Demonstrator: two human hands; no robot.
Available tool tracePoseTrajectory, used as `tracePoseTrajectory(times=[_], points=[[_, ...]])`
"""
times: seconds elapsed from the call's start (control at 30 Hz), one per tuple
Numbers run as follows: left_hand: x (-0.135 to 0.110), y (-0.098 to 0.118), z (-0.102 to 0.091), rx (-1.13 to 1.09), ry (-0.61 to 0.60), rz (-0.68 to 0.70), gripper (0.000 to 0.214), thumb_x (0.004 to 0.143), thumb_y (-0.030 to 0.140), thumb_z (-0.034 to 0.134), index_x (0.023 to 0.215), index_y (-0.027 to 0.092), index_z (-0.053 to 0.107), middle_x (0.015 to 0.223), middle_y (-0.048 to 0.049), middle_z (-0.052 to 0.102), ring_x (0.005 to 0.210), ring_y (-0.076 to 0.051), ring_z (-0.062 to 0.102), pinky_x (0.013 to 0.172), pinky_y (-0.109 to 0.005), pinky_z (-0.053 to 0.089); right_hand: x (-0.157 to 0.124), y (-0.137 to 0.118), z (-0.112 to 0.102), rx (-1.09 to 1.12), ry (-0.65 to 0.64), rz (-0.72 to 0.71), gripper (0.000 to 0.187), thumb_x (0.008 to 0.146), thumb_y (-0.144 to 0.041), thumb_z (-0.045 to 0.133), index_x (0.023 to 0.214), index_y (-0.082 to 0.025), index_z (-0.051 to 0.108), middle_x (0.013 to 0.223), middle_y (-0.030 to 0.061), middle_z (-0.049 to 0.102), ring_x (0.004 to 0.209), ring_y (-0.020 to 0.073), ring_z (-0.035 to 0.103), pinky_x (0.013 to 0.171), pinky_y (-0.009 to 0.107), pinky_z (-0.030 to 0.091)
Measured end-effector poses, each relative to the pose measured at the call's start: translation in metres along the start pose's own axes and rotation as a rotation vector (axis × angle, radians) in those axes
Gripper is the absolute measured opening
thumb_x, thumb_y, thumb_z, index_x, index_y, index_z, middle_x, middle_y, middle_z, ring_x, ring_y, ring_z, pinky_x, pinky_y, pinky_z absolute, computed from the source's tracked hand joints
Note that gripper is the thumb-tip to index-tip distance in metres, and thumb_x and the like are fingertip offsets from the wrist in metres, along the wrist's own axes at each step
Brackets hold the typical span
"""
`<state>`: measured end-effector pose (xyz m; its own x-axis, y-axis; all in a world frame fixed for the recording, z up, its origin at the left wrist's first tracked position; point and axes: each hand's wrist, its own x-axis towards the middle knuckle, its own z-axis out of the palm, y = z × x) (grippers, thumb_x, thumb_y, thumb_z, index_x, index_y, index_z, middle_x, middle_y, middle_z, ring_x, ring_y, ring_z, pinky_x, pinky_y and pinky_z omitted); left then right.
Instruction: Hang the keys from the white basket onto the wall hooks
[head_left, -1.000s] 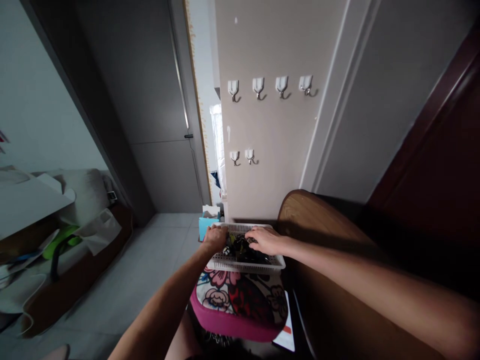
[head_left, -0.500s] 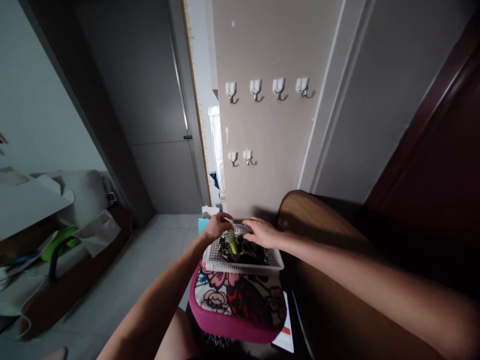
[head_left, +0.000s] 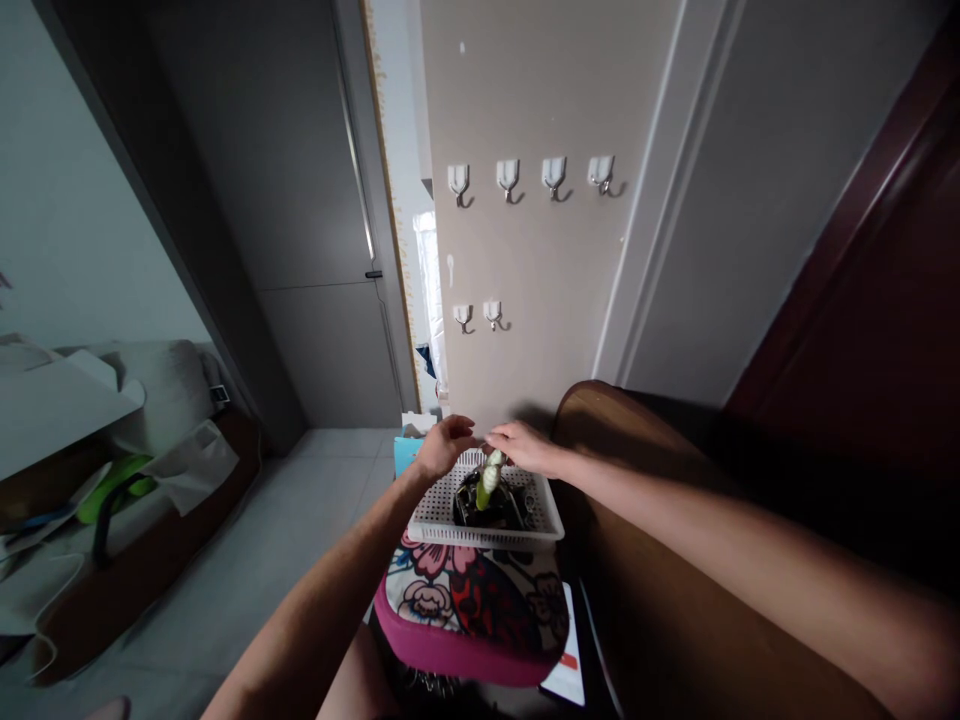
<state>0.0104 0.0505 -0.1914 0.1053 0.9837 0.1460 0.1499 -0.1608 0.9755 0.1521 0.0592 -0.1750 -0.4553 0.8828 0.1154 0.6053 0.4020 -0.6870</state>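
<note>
A white perforated plastic basket point(head_left: 431, 515) rests on a pink-edged case with a floral top point(head_left: 469, 640). Inside it lies a tangle of dark, shiny small items point(head_left: 517, 508) that I cannot make out singly. Over them a pale ribbed trinket with a yellow-green end point(head_left: 491, 480) slants down from the fingertips of my right hand point(head_left: 521, 447), which are pinched at its top. My left hand point(head_left: 446, 447) is at the basket's far left rim, its fingers curled together towards the right fingertips. Whatever sits between its fingers is hidden or too small to tell.
A brown wooden board with a rounded corner point(head_left: 622, 450) stands close on the right. A light blue box point(head_left: 406, 452) is behind the basket. White hooks point(head_left: 508, 178) line the wall ahead. At left, a cluttered low bench point(head_left: 172, 480) holds bags.
The ribbed trinket has shifted right, from below my left hand to below my right fingertips. My hands have drawn closer together, and the dark items have bunched towards the basket's right.
</note>
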Motion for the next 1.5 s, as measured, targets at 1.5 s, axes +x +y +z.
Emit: tracePoseTrajectory(times=[1.5], points=[[0.031,0.101,-0.018,0.424,-0.116,0.287,0.02,0.05,0.021,0.057,0.069,0.013,0.057,0.053,0.0016,0.053,0.047,-0.007,0.044,0.046,-0.018,0.033,0.001,-0.019,-0.03,0.428,0.265,-0.085,0.008,0.06,-0.02,0.042,0.066,-0.015,0.043,0.056,-0.0032,0.046,0.051,0.0068,0.043,0.048,0.019,0.034]])
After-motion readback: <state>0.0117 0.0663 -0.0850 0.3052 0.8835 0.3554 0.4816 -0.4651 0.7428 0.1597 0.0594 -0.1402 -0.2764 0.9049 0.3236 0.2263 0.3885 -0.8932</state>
